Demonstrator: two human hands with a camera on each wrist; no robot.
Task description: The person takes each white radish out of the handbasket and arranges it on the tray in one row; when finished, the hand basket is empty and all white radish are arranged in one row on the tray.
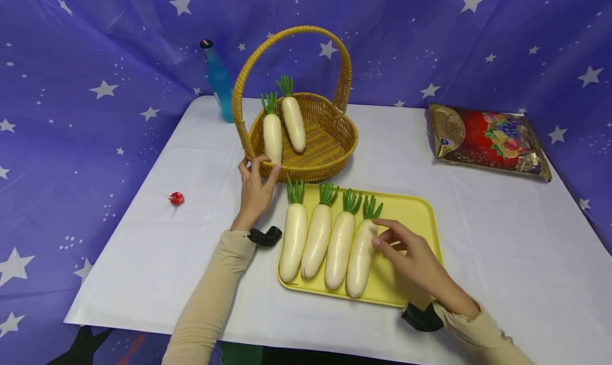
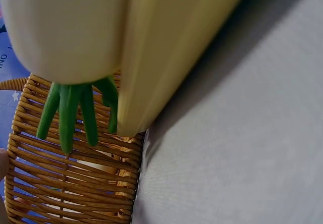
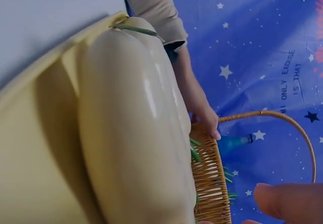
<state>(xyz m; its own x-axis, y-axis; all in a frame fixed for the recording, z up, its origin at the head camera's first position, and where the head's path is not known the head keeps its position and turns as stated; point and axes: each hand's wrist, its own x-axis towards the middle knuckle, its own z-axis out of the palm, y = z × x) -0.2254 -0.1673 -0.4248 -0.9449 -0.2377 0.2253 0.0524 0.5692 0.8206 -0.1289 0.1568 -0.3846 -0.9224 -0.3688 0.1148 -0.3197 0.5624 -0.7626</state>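
A brown wicker basket (image 1: 315, 172) with a tall arched handle holds two white radishes with green tops, one radish (image 1: 273, 136) left of the other radish (image 1: 294, 123). My left hand (image 1: 255, 194) grips the basket's front-left rim between thumb and fingers. Several more white radishes lie side by side on a yellow tray (image 1: 417, 216) in front of the basket, tops pointing towards it. Beside the rightmost radish (image 1: 359, 261) is my right hand (image 1: 418, 261), thumb and forefinger apart near its top end; whether they touch it I cannot tell.
A blue bottle (image 1: 219, 83) with a dark cap stands behind the basket on the left. On the left of the white-covered table (image 1: 478, 237) lies a small red wrapped item (image 1: 176, 198). A red and brown printed bag (image 1: 487, 142) lies at the back right. Starry purple cloth (image 1: 397, 35) hangs behind.
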